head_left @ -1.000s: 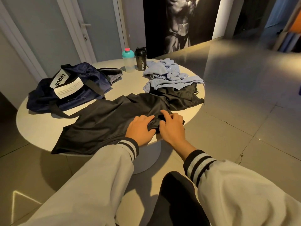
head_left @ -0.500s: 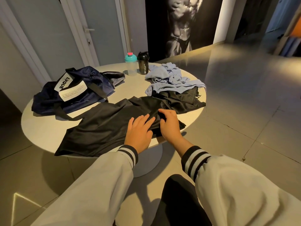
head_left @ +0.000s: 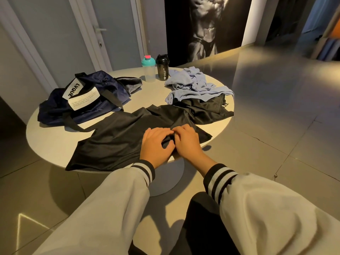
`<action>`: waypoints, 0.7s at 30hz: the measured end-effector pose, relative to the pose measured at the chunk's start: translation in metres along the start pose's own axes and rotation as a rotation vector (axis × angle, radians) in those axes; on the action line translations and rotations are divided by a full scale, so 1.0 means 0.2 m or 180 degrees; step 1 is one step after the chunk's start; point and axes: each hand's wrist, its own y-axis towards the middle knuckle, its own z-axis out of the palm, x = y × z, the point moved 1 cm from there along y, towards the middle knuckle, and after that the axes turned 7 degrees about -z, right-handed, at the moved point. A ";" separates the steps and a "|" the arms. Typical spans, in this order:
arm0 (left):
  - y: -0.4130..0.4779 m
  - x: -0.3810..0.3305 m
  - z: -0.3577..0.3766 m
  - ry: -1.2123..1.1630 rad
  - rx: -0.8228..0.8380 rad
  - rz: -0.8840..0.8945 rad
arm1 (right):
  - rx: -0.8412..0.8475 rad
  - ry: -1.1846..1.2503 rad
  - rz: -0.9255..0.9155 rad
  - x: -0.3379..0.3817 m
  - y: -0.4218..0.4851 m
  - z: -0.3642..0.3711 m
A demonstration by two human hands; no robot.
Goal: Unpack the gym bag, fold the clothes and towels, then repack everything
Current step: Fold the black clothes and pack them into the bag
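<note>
Fingers (head_left: 161, 131) of left hand (head_left: 156, 146) curled, pinching a raised ridge of the black garment (head_left: 117, 138). Right hand (head_left: 187, 142) alongside, touching the left, its fingers curled into the same ridge. Garment spread across the round desk (head_left: 46, 133) from 5 to 8 o'clock, reaching the near rim. Navy gym bag (head_left: 88, 100) slumped at 10 o'clock, one strap touching the garment. Teal-lidded shaker (head_left: 148, 71) and black shaker (head_left: 162, 69) upright, side by side at 12. Light blue clothes (head_left: 189, 83) heaped at 1–2 o'clock, partly over a second black piece (head_left: 206, 110).
</note>
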 end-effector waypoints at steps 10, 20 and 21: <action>-0.06 0.21 -0.19 0.0510 0.0984 -0.0965 | 0.0431 -0.0009 -0.0192 0.26 0.07 0.09; -0.13 0.51 -0.56 0.1264 0.0050 -0.1589 | 0.0914 -0.0438 0.0057 0.37 0.14 0.22; -0.14 0.54 -0.58 0.1180 0.0274 -0.1809 | 0.0923 -0.0413 0.0042 0.40 0.17 0.23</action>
